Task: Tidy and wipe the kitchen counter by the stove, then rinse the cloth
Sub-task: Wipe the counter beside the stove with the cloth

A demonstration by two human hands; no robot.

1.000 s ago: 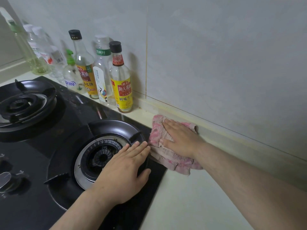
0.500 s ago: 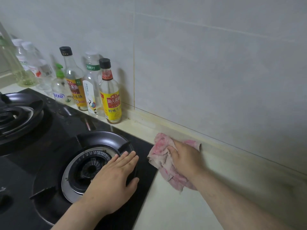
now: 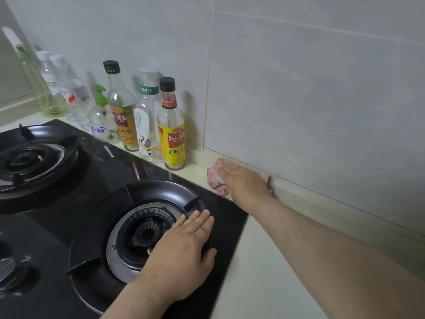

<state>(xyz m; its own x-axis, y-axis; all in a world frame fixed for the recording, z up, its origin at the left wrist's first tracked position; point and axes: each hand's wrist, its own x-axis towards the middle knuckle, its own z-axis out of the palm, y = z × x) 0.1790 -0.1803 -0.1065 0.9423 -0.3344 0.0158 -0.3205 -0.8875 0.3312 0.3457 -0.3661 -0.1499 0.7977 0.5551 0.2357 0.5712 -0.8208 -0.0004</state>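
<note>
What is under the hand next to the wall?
A pink cloth, pressed onto the pale counter by the right hand. Its ends stick out on both sides; the hand covers its middle, and the counter beneath is hidden.

nearest bottle (image 3: 171, 137): 海天, 鲜味生 | green-banded bottle (image 3: 147, 125): 方树叶 | pump bottle (image 3: 101, 125): 月亮

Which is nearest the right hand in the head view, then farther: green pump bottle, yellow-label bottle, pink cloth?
1. Pink cloth, under the right hand, against the wall.
2. Yellow-label bottle, just left.
3. Green pump bottle, farther left.
</note>
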